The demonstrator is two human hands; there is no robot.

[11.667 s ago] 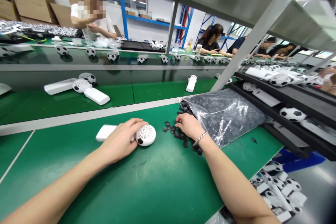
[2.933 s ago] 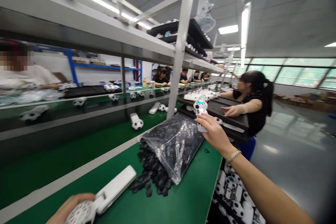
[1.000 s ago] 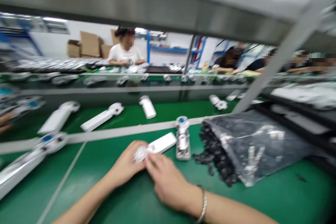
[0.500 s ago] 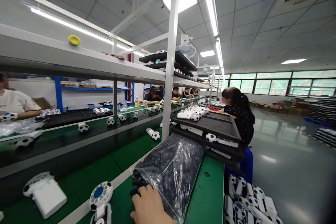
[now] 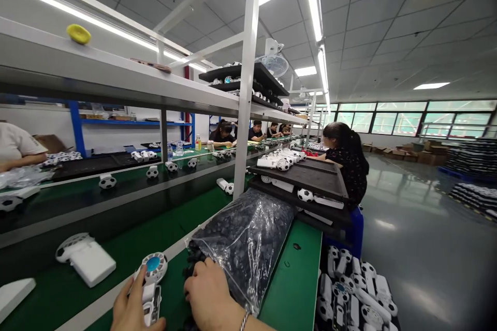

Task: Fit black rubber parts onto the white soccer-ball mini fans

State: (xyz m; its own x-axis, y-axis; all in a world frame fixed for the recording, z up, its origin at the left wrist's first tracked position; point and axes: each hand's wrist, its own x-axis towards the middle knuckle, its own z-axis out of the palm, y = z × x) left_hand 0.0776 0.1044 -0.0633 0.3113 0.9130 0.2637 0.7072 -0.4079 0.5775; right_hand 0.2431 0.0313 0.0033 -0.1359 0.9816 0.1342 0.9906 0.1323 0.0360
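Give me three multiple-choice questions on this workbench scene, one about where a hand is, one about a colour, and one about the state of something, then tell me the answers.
1. What state is the clear plastic bag in?
A. Flat and empty
B. Bulging with black pieces
C. Hanging from a shelf

2. Where is the right hand?
A. At the bag's lower edge
B. On the black tray
C. Up on the shelf

3. What colour is the disc on the round head of the white handheld fan in the left hand?
A. Red
B. Green
C. Blue

Answers:
1. B, because the black pieces fill the bag and press against the plastic.
2. A, because the hand lies against the bag's lower edge on the green bench.
3. C, because the centre of the head shows blue.
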